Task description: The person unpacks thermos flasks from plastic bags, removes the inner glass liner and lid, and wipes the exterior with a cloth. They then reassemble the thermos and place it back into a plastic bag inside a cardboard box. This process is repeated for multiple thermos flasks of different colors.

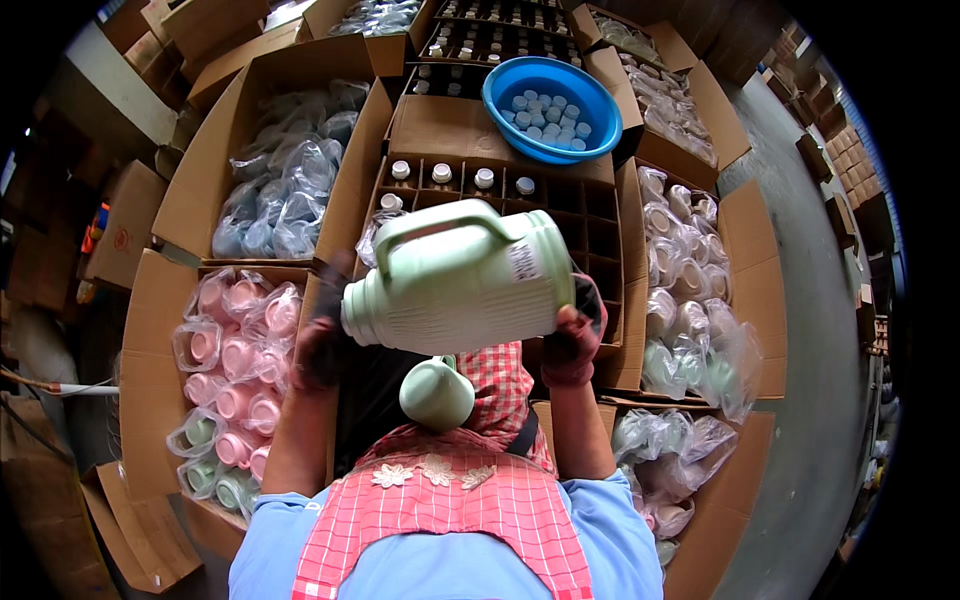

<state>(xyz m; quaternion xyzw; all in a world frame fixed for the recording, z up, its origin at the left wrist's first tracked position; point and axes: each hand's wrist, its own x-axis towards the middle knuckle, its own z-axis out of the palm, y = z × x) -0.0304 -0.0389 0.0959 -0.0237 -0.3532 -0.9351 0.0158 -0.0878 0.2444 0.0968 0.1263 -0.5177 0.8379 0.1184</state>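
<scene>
One green jug (pixel 455 280) | long axis 9-to-3 o'clock | gripped by right hand (pixel 574 338) at base | left hand (pixel 320 345) beside neck, hold too blurred to judge

Both forearms reach forward, roughly parallel and bare below my sleeves. Left hand (pixel 322 345) raised, dark-gloved, motion-blurred; can't read finger positions. Right hand (pixel 574 345) at similar height, gripping, fingers mostly hidden, thumb (pixel 567 318) toward me, bare tip poking from reddish glove.
</scene>
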